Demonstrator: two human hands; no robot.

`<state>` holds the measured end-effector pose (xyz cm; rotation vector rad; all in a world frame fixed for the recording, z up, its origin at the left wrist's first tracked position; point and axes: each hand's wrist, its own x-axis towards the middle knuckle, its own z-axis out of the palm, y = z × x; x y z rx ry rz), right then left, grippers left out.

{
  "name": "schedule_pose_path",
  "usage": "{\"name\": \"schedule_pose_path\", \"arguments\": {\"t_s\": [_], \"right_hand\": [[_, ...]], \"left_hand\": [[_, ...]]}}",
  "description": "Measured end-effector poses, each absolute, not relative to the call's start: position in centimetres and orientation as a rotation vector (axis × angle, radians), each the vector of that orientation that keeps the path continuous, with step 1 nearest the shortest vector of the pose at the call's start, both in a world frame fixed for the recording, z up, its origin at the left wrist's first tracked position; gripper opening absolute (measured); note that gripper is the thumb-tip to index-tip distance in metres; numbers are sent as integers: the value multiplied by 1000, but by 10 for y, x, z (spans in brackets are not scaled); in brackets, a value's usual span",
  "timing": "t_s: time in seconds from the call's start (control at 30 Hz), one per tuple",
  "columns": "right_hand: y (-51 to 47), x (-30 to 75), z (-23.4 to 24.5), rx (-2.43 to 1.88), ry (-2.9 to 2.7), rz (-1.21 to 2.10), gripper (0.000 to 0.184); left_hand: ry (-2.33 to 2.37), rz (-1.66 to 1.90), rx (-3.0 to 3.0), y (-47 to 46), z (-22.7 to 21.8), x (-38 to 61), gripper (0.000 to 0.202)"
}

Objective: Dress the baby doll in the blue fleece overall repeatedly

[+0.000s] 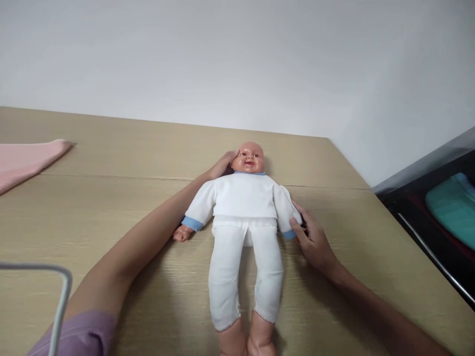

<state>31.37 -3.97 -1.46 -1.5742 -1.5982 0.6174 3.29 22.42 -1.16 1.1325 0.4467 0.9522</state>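
Note:
A baby doll (243,207) lies face up on the wooden table (111,207), head toward the wall, dressed in a white top with blue cuffs and white trousers. My left hand (221,165) rests against the side of the doll's head, fingers stretched along it. My right hand (310,235) is closed on the doll's sleeve (287,212) near its blue cuff, with the thumb pressing the cloth. The doll's bare hand (181,233) lies beside my left forearm.
A folded pink cloth (25,160) lies at the table's far left. A thin white wire frame (55,296) juts in at the lower left. To the right of the table, a dark shelf (426,212) holds a teal cloth (451,210). A white wall stands behind.

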Motion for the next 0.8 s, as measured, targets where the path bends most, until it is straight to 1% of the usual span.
{"name": "schedule_pose_path", "arguments": {"t_s": [0.13, 0.53, 0.8], "right_hand": [[-41, 314, -16, -1575, -1612, 607, 61], [-40, 314, -15, -1584, -1620, 644, 62], [-38, 314, -16, -1575, -1635, 616, 61]], "left_hand": [[493, 837, 1098, 223, -12, 28, 56], [471, 855, 1148, 225, -13, 27, 55], [468, 796, 1107, 226, -15, 26, 54]]}}
